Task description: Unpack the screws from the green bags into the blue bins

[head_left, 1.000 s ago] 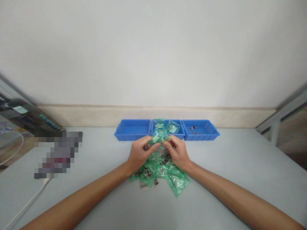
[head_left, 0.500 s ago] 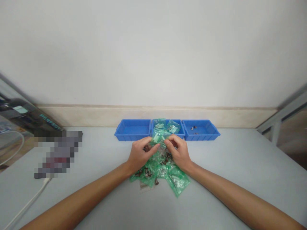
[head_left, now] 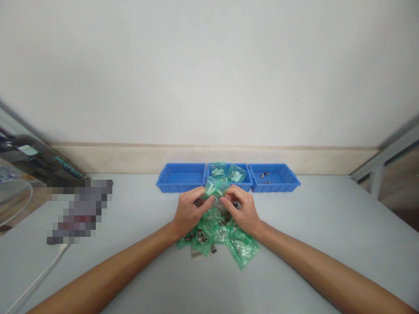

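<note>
Plainly, the bulk of the work lies closest to the person: a heap of green bags (head_left: 242, 247) spread on the bench (head_left: 294, 209), many with dark or silvery fasteners showing through the film. At the heap's near edge, a clear bag (head_left: 200, 256) pokes out from underneath, and one dark screw (head_left: 214, 248) lies just beside it.

Over the far part of the heap, the left hand (head_left: 190, 210) and the right hand (head_left: 242, 209) pinch the same small bag (head_left: 214, 186) between thumbs and fingers, one at each side. Pale plugs and what look like thin screws show inside; whether its mouth is sealed or torn, I cannot tell. The bag is up in front of the middle bin (head_left: 248, 187), not in it.

Beyond, three blue bins stand in a row. The middle one holds at least two flat packets (head_left: 236, 173); the right bin (head_left: 276, 188) holds a few loose bolts (head_left: 262, 175); the left bin (head_left: 181, 188) completes the row. Judging by that, the job seems at an early stage: a handful of pieces put away, one bag in hand, most of the heap left to handle.
</note>
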`<state>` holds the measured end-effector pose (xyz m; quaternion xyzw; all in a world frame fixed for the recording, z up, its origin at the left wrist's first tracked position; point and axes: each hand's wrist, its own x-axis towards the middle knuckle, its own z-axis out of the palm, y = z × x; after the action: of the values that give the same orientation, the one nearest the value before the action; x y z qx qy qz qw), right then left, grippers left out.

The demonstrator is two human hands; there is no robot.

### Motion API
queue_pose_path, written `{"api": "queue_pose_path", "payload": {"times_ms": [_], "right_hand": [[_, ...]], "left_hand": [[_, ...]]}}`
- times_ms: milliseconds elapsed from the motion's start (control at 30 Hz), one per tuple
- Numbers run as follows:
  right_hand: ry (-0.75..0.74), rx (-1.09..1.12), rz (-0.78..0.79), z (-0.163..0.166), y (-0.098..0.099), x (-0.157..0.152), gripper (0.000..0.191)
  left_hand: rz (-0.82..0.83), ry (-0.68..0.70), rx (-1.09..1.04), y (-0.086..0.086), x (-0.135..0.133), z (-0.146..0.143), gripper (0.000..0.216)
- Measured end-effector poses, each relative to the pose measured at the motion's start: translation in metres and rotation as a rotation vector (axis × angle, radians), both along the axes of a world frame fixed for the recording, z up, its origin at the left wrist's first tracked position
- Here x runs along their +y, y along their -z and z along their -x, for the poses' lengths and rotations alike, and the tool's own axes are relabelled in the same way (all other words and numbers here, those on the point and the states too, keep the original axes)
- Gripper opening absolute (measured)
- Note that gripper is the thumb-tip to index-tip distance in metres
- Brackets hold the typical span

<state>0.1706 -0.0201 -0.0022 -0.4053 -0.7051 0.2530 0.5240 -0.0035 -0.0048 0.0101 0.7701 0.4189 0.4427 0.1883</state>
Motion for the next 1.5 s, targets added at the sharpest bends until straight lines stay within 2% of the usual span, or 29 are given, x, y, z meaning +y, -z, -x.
{"api": "queue_pose_path", "payload": {"times_ms": [433,733,1500], "right_hand": [[0.006,0.012,0.01,0.0,0.0,-0.0002,0.026],[0.013,-0.048,-0.052,0.0004,-0.0033,0.0,0.03],[-0.023,-0.031,-0.05,0.0002,-0.0015,0.0,0.026]], "left_hand": [[0.089,0.014,-0.039,0.001,0.0004,-0.0016,0.026],[0.021,0.012,-0.024,-0.0001,0.0,-0.0002,0.028],[0.07,0.023,-0.009,0.0033,0.0019,0.0003,0.031]]}}
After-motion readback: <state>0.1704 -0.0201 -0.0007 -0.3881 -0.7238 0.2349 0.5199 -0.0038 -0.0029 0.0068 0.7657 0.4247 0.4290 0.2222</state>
